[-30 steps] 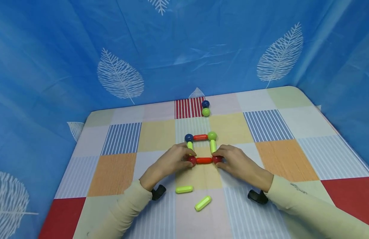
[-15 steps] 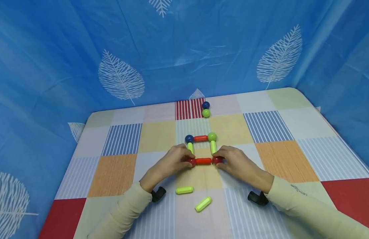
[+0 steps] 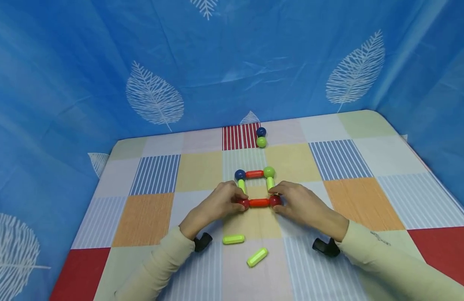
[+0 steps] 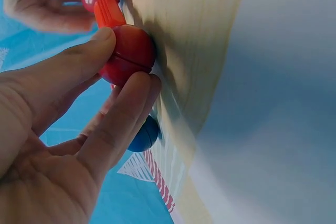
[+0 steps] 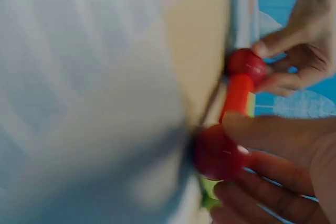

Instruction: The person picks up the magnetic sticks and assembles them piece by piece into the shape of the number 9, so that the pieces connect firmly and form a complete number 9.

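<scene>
In the head view, balls and rods form a four-sided frame on the table. My left hand (image 3: 221, 203) pinches the near-left red ball (image 4: 128, 53) between thumb and fingers. The near-right red ball (image 5: 218, 153) is pinched by my right hand (image 3: 301, 205). A red rod (image 3: 259, 202) joins these two balls. Light green rods (image 3: 242, 185) run back along both sides, their near ends partly behind my fingers. At the far corners are a dark blue ball (image 3: 240, 174) and a green ball (image 3: 269, 172), linked by another red rod (image 3: 254, 174).
Two loose light green rods (image 3: 233, 239) lie nearer me, between my forearms. Beyond the frame, a second dark blue ball (image 3: 261, 131) and a second green ball (image 3: 261, 142) sit together by the table's far edge. A blue leaf-printed curtain (image 3: 232, 62) hangs behind.
A thin gap between the near red rod and the right red ball half a second ago has closed. Both hands keep their hold on the red balls. The head view shifts slightly.
</scene>
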